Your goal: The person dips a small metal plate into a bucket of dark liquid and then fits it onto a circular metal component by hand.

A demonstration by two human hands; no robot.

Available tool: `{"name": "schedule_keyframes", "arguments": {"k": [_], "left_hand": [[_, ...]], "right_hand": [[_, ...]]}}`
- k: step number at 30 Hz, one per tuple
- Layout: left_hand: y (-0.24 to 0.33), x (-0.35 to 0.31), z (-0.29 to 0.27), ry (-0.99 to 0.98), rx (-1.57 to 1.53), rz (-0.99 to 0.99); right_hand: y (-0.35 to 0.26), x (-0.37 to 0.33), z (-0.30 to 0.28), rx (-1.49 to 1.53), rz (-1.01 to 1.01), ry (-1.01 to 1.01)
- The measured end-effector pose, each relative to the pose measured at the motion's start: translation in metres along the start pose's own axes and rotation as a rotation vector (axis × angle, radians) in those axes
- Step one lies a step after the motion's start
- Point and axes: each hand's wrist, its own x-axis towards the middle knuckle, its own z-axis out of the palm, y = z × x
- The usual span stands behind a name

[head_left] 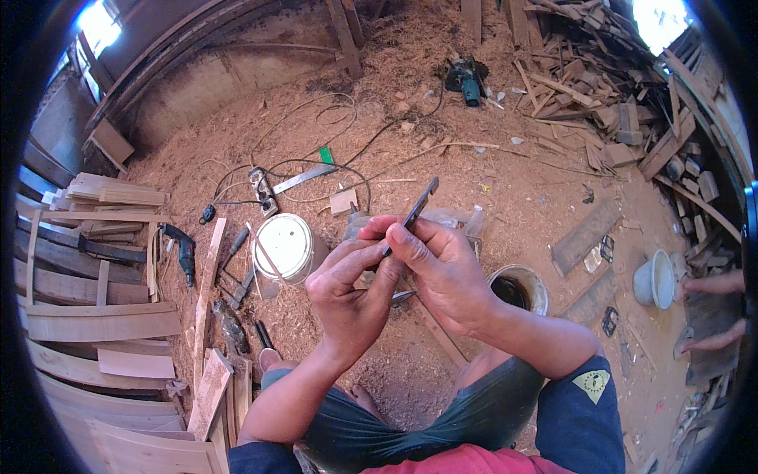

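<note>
In front of me, above my lap, both hands pinch a narrow dark metal strip (pixel 421 204) with a notch near its upper end. The strip tilts up to the right, and fingers hide its lower part. My left hand (pixel 348 288) closes on the lower end. My right hand (pixel 444 272) grips it higher up, thumb along its face. Just left of my left hand stands a white lidded bucket (pixel 283 241) with a thin stick leaning on it. Behind my right forearm is a bucket (pixel 530 286) with dark contents.
Cut boards (pixel 130 324) are stacked at the left, beside a drill (pixel 185 257). A power strip (pixel 263 191) and a metal square (pixel 304 179) lie ahead. A circular saw (pixel 468 83) rests on shavings. Scrap wood (pixel 600 103) piles up far right, and another person's legs (pixel 714 308) show at right.
</note>
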Motion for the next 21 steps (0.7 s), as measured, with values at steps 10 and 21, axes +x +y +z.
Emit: {"name": "schedule_keyframes", "arguments": {"k": [10, 21], "left_hand": [[-0.005, -0.001, 0.001, 0.024, -0.06, -0.024], [0.003, 0.002, -0.005, 0.057, -0.127, -0.098]], "right_hand": [[-0.001, 0.0, 0.003, -0.02, -0.002, 0.005], [-0.008, 0.01, -0.003, 0.107, -0.073, 0.076]]}}
